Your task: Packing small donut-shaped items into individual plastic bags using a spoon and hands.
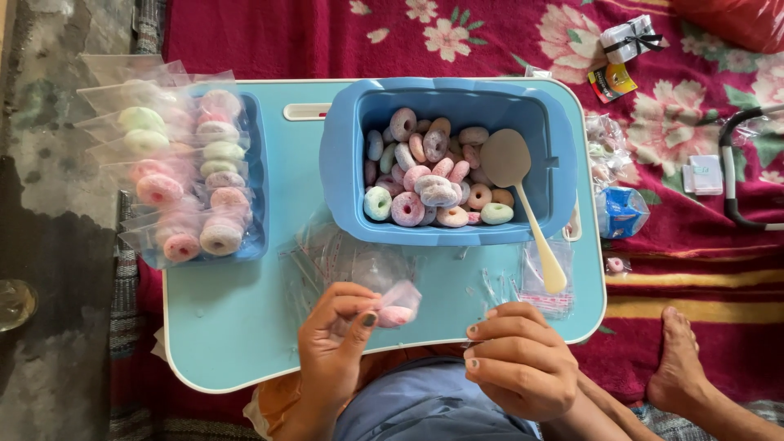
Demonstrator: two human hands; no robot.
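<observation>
Sugar-coated ring sweets (433, 175) in pink, green and pale purple fill a blue tub (343, 155) at the twelve o'clock side of a light blue lap table (237, 327), with a cream plastic spoon (523, 196) leaning over the tub's rim at about four o'clock. At the six o'clock edge, the left hand (335, 351) pinches a small clear bag (398, 304) between thumb and fingers; one pink ring shows inside it. The right hand (523, 359) rests curled just beside it at three o'clock, fingers folded in, and whether anything sits in that fist cannot be told.

Judging by the filled packets (192, 188) heaped in a side tray (257, 237) at nine o'clock, the step in hand looks like closing up a single-sweet bag. Sealing it would call for both hands pressing along the bag's open mouth, which lies flimsy and easily creased.

Loose empty bags (343, 257) scattered across the table are nearly transparent and hard to count. The bag's seal cannot be made out. A bare foot (678, 359) shows at four o'clock on the floral red cloth (490, 37), and small packets near the right edge are too small to identify.
</observation>
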